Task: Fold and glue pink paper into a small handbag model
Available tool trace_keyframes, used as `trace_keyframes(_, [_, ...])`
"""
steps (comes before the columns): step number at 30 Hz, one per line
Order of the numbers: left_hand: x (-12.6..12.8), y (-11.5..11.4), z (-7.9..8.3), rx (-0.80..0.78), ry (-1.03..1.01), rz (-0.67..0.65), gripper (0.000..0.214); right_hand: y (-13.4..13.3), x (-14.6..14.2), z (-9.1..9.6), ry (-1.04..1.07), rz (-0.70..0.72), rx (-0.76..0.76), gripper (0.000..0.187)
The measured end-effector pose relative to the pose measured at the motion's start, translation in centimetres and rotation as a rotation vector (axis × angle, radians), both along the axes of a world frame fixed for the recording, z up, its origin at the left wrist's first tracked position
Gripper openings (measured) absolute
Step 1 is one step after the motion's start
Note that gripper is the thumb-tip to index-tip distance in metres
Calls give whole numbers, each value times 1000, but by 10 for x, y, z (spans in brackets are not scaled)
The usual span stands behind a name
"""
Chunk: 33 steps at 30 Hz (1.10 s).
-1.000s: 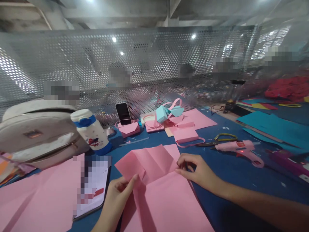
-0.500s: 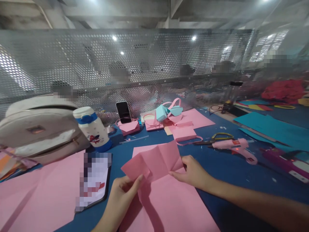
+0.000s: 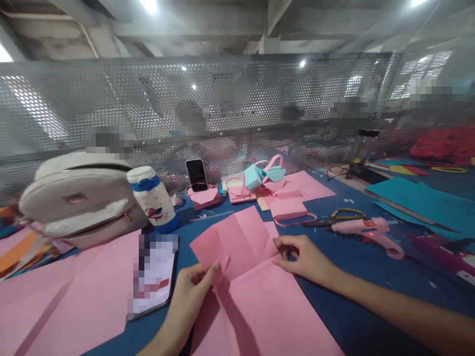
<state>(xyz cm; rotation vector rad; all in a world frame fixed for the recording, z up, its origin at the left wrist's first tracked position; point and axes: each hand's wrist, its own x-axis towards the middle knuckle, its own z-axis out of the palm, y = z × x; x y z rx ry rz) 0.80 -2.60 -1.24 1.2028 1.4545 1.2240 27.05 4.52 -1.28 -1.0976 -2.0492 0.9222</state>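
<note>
A creased pink paper sheet (image 3: 252, 296) lies on the blue table in front of me, its far half lifted and tilted up. My left hand (image 3: 193, 291) pinches the sheet's left edge at the fold, thumb on top. My right hand (image 3: 302, 257) pinches the right edge at the same fold line, fingers curled. Both hands are closed on the paper.
A phone (image 3: 154, 277) lies left of the sheet, beside another pink sheet (image 3: 70, 296). Behind stand a white bottle (image 3: 152, 198), a grey bag (image 3: 81, 193), a propped phone (image 3: 196, 174) and folded pink paper pieces (image 3: 282, 195). Scissors (image 3: 334, 217) and a pink glue gun (image 3: 367, 228) lie at right.
The lifted far half of the sheet rose higher, then tilted back a little. Both hands kept their grip on the fold's ends. My view has shifted slightly.
</note>
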Motion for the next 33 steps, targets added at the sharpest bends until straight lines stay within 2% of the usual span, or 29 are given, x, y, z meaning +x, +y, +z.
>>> trace_keyframes(4, [0, 0, -1, -22, -44, 49, 48, 1, 0, 1, 83, -2, -26, 17])
trace_keyframes(9, [-2, 2, -3, -41, -24, -6, 51, -2, -3, 3, 71, -26, -25, 20])
trace_keyframes(16, [-5, 2, -9, -38, 22, -10, 53, -7, -6, 7, 32, -35, -11, 23])
trace_keyframes(22, [2, -1, 2, 20, 27, -37, 52, -10, -9, 5, -8, -11, -10, 29])
trace_keyframes(26, [4, -4, 5, 1, 48, -69, 49, -11, -9, 0, -49, -12, 18, 26])
trace_keyframes(31, [-3, 1, -4, 12, 53, -27, 52, -5, -4, 0, -111, 7, 66, 34])
trace_keyframes(33, [-7, 4, -7, 13, 59, -1, 53, -2, -1, 2, -106, 26, 60, 29])
